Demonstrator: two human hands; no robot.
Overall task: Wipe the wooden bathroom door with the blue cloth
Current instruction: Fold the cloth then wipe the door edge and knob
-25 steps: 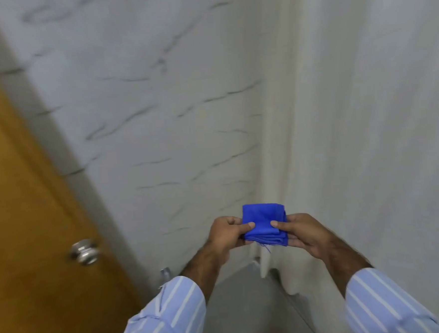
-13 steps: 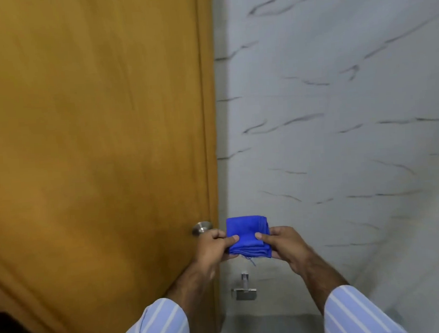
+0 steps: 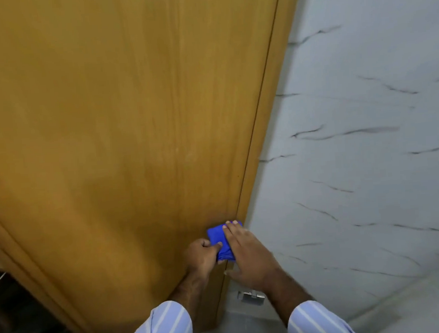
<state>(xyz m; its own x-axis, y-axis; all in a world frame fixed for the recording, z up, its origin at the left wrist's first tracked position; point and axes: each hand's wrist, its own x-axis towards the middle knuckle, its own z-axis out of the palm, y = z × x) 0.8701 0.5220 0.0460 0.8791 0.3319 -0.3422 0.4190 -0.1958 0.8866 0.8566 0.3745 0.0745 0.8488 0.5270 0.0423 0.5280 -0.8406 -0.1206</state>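
The wooden bathroom door (image 3: 111, 127) fills the left and middle of the view, honey-brown with vertical grain. A folded blue cloth (image 3: 219, 240) is held low near the door's right edge. My left hand (image 3: 202, 254) pinches its lower left side between thumb and fingers. My right hand (image 3: 248, 255) lies flat over the cloth's right side, fingers stretched upward and covering part of it. The door knob is hidden behind my hands.
A white marble-look wall (image 3: 363, 156) with dark veins stands right of the door frame (image 3: 269, 116). A small metal fitting (image 3: 251, 296) sits on the wall near the grey floor (image 3: 240, 331). A dark opening (image 3: 24, 323) shows at the lower left.
The view has swung left from the wall and curtain onto the door. My hands carried the cloth up against the door's right edge, and my right hand now lies flat over it.
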